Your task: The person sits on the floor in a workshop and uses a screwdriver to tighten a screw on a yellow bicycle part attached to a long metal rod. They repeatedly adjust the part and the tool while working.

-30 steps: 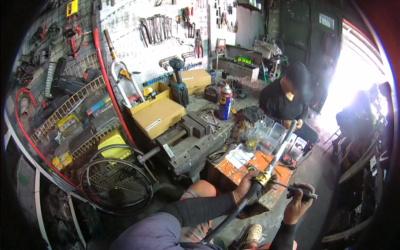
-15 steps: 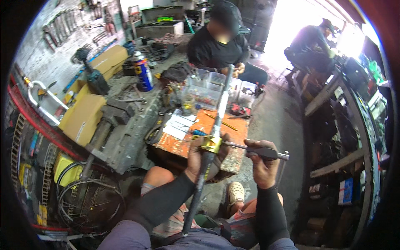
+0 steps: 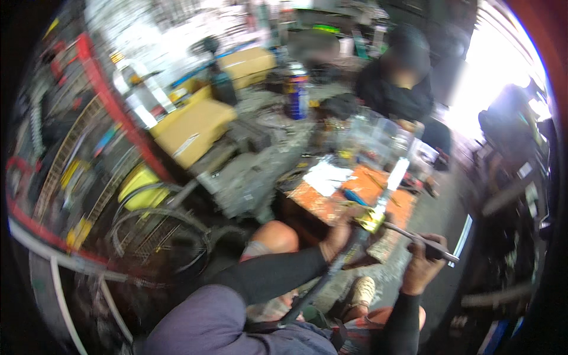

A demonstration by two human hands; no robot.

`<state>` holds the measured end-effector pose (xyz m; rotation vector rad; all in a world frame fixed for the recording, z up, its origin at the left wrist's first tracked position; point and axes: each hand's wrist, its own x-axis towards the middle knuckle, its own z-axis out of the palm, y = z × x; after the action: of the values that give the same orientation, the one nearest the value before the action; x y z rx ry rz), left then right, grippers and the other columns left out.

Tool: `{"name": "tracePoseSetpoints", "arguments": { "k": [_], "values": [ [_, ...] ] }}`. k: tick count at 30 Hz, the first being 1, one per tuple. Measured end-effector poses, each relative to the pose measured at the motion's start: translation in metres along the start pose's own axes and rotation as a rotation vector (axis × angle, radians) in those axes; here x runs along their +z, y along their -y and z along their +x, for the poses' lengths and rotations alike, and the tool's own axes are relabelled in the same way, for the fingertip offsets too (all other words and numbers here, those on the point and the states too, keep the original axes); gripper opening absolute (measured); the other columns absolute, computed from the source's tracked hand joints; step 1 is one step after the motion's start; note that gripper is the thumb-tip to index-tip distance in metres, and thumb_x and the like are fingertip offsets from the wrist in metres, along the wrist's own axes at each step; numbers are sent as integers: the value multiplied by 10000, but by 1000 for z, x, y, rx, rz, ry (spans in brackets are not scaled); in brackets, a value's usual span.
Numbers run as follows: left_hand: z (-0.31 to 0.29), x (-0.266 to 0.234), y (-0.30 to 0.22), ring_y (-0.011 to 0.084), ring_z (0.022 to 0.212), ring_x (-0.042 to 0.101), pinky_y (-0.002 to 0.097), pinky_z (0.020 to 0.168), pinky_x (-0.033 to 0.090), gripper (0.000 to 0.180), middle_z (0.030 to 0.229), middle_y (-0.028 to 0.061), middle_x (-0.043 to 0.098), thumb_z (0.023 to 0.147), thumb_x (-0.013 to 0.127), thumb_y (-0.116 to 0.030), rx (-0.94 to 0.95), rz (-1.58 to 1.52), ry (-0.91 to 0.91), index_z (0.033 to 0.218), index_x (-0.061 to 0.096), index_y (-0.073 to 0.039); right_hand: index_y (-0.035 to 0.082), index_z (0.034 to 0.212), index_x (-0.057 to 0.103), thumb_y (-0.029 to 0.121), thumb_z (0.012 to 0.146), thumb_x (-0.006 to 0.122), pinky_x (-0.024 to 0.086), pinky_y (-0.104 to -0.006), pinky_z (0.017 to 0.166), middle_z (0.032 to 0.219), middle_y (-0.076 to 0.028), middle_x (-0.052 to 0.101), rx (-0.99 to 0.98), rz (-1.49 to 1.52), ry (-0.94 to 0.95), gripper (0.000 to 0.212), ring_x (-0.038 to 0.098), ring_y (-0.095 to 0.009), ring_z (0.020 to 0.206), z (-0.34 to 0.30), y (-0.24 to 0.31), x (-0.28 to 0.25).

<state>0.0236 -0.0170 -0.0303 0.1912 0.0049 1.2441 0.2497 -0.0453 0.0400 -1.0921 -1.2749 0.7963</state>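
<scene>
The left hand (image 3: 336, 232) is wrapped around a long silver-and-black tube (image 3: 395, 180) at its shiny yellow metal collar (image 3: 371, 220), some fingers hidden behind it. The tube slants from the person's lap, passing over the near edge of a worn orange wooden tabletop (image 3: 313, 204), with the collar above that edge, toward its right corner. The right hand (image 3: 423, 269), fingers curled, clasps the dark handle of a tool with a thin steel shaft (image 3: 402, 232), which points at the collar's right side; blur hides whether they touch. A white paper sheet (image 3: 328, 176) lies by the tabletop's far left edge, a blue-handled tool (image 3: 353, 196) nearer its middle. Clear plastic bins (image 3: 378, 133) stand beyond the far edge.
</scene>
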Motion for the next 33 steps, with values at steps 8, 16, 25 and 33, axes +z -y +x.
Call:
{"name": "tracePoseSetpoints", "arguments": {
  "k": [8, 16, 25, 33],
  "values": [
    [-4, 37, 9, 338, 1223, 715, 452, 1085, 613, 658, 1379, 235, 681, 1025, 692, -360, -117, -282, 101, 1491, 511, 70, 8, 1358, 593, 203, 1024, 789, 547, -278, 756, 1377, -193, 678, -145, 101, 33, 434, 676, -160, 894, 5, -25, -13],
    [-5, 39, 6, 343, 1238, 713, 446, 1086, 618, 682, 1413, 253, 663, 1023, 691, -341, -86, -284, 57, 1515, 475, 80, 5, 1310, 594, 173, 976, 845, 523, -239, 682, 1279, -170, 708, -86, 307, 100, 451, 637, -121, 768, 2, -6, 6],
    [-10, 40, 0, 323, 1233, 722, 434, 1077, 628, 664, 1412, 238, 666, 1028, 692, -328, -75, -238, 33, 1503, 477, 84, 5, 1252, 614, 247, 978, 851, 583, -305, 820, 1192, -176, 733, -108, 307, 229, 436, 690, -161, 903, 4, 13, 16],
    [-13, 36, 5, 330, 1243, 716, 444, 1089, 621, 647, 1405, 234, 670, 1035, 681, -310, -116, -291, 24, 1504, 473, 84, -9, 1237, 623, 180, 1026, 784, 580, -298, 747, 1164, -205, 751, -50, 370, 54, 326, 721, -199, 833, -1, 32, 39]
  ]
}}
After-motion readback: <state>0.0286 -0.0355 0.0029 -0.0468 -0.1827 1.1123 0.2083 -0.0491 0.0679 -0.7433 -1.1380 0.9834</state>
